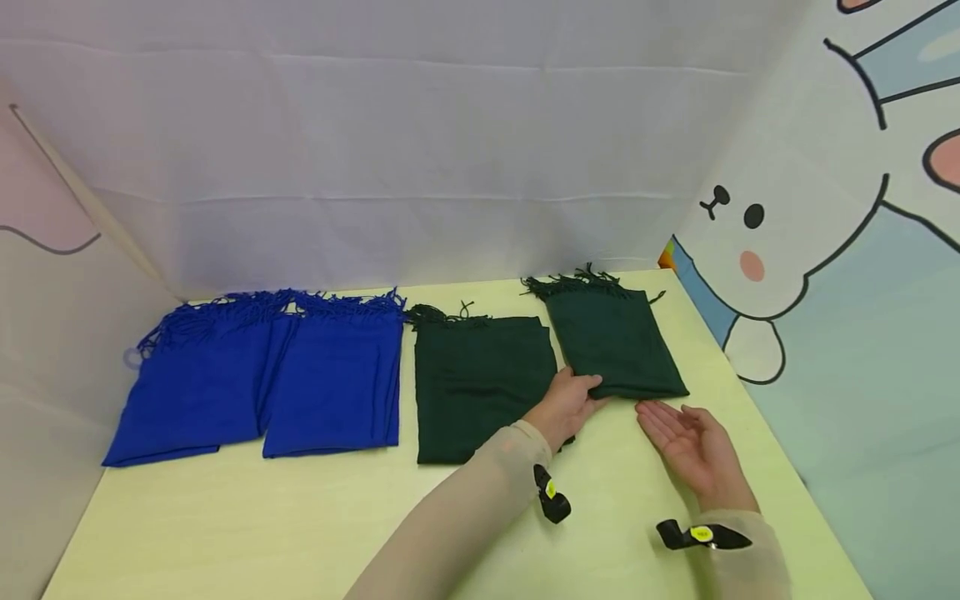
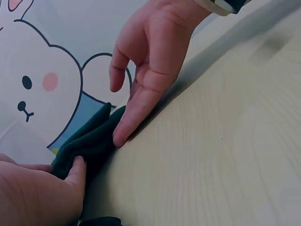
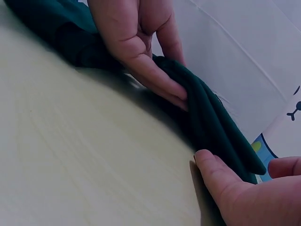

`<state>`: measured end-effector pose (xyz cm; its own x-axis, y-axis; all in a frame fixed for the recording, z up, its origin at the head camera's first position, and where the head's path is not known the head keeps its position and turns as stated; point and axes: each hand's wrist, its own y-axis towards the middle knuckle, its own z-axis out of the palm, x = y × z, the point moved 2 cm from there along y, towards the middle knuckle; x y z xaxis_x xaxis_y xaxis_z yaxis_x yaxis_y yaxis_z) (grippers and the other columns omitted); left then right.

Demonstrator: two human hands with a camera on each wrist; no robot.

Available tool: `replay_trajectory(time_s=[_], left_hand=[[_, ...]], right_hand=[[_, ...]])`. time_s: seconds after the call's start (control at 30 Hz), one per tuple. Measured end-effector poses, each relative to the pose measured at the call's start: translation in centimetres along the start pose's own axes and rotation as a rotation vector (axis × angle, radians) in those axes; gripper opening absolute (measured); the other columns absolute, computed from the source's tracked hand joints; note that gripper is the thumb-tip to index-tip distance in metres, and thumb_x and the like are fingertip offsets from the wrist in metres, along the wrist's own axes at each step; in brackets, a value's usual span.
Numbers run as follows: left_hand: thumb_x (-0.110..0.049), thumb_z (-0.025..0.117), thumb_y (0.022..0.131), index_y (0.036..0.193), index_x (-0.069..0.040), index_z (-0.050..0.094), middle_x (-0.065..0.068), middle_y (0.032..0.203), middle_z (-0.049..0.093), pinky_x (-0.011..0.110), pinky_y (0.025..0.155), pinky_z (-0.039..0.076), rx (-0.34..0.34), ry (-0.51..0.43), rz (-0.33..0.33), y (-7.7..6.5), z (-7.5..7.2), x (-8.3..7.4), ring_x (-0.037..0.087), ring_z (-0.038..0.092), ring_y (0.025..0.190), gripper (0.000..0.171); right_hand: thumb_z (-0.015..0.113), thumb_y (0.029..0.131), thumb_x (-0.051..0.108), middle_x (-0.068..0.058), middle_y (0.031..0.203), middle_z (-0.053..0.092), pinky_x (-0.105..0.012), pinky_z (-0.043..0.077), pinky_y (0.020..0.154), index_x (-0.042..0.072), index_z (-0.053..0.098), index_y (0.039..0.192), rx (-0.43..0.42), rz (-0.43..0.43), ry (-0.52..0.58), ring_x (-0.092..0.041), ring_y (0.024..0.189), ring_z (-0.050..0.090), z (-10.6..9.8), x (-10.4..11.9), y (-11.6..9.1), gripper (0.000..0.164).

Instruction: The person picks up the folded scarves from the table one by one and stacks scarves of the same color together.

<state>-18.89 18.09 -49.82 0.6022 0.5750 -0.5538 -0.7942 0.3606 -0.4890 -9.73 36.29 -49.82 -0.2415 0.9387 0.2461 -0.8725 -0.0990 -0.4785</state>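
A folded dark green scarf with a fringe at its far end lies at the right of the table. My left hand holds its near left corner, thumb on top and fingers at the front edge; the right wrist view shows those fingers against the folded layers. Palm up, my right hand has straight fingers whose tips meet the scarf's near edge, as the left wrist view also shows. Another folded dark green scarf lies to the left, partly behind my left forearm.
Two folded blue scarves, one at the far left and one beside it, lie with fringes toward the back. White cloth hangs behind the pale wooden table. A rabbit-printed sheet borders the right side.
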Motion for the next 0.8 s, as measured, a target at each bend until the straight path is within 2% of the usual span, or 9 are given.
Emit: replay_trajectory(time_s=[0.1,0.2,0.27,0.33,0.43,0.57,0.67,0.8], left_hand=[[0.011,0.050,0.098,0.155,0.001,0.023,0.026,0.150,0.036,0.053,0.106,0.043,0.018,-0.034,-0.009,-0.1,0.0,-0.3,0.043,0.036,0.140,0.064],[0.011,0.050,0.098,0.154,0.001,0.027,0.026,0.149,0.039,0.052,0.106,0.044,0.037,-0.069,-0.015,-0.2,0.1,-0.6,0.043,0.038,0.139,0.061],[0.012,0.050,0.097,0.154,0.000,0.027,0.027,0.148,0.039,0.053,0.105,0.044,0.036,-0.086,-0.022,-0.2,0.1,-0.7,0.043,0.038,0.139,0.062],[0.012,0.051,0.097,0.154,0.000,0.026,0.027,0.148,0.039,0.054,0.105,0.044,0.030,-0.103,-0.027,-0.3,0.1,-0.8,0.044,0.038,0.139,0.064],[0.013,0.051,0.096,0.155,0.000,0.025,0.026,0.149,0.039,0.055,0.104,0.044,0.025,-0.118,-0.033,-0.4,0.1,-0.9,0.043,0.038,0.139,0.066],[0.014,0.051,0.096,0.155,0.001,0.025,0.026,0.148,0.040,0.055,0.104,0.045,0.028,-0.119,-0.034,-0.7,-0.1,-1.2,0.044,0.039,0.138,0.066],[0.014,0.051,0.096,0.155,0.001,0.025,0.026,0.148,0.041,0.054,0.104,0.044,0.035,-0.117,-0.041,-1.0,-0.3,-1.3,0.043,0.039,0.138,0.065],[0.013,0.052,0.096,0.156,0.001,0.022,0.025,0.148,0.041,0.055,0.105,0.043,0.038,-0.086,-0.055,-1.1,-0.7,-1.2,0.043,0.039,0.139,0.068]], right_hand=[[0.040,0.108,0.024,-0.012,0.160,0.026,-0.039,0.020,0.122,0.022,-0.005,0.160,0.010,0.007,-0.014,-0.020,0.152,0.012,0.7,-0.4,0.8,0.068],[0.046,0.107,0.025,-0.022,0.142,0.048,-0.040,0.020,0.122,0.023,-0.002,0.159,0.013,0.009,0.001,-0.021,0.151,0.016,1.3,-0.7,1.8,0.071],[0.049,0.106,0.024,-0.025,0.130,0.056,-0.040,0.020,0.121,0.022,0.005,0.159,0.020,0.014,0.041,-0.021,0.149,0.020,1.5,-0.7,2.4,0.069],[0.053,0.105,0.027,-0.025,0.127,0.059,-0.040,0.021,0.121,0.020,0.019,0.157,0.026,0.018,0.092,-0.022,0.148,0.025,1.6,-0.7,3.0,0.063],[0.059,0.101,0.039,-0.024,0.132,0.059,-0.041,0.024,0.120,0.012,0.039,0.148,0.036,0.023,0.155,-0.024,0.145,0.032,1.7,-0.6,3.6,0.058],[0.067,0.091,0.054,-0.018,0.140,0.055,-0.044,0.026,0.119,0.010,0.049,0.143,0.041,0.014,0.165,-0.026,0.142,0.038,1.8,-0.3,4.4,0.071],[0.072,0.089,0.046,-0.010,0.140,0.056,-0.047,0.027,0.118,0.015,0.050,0.141,0.033,-0.001,0.152,-0.025,0.138,0.043,2.1,0.2,5.0,0.065],[0.073,0.092,0.020,-0.001,0.136,0.060,-0.047,0.029,0.117,0.024,0.050,0.141,-0.027,-0.015,0.149,-0.017,0.134,0.047,2.7,0.9,5.3,0.054]])
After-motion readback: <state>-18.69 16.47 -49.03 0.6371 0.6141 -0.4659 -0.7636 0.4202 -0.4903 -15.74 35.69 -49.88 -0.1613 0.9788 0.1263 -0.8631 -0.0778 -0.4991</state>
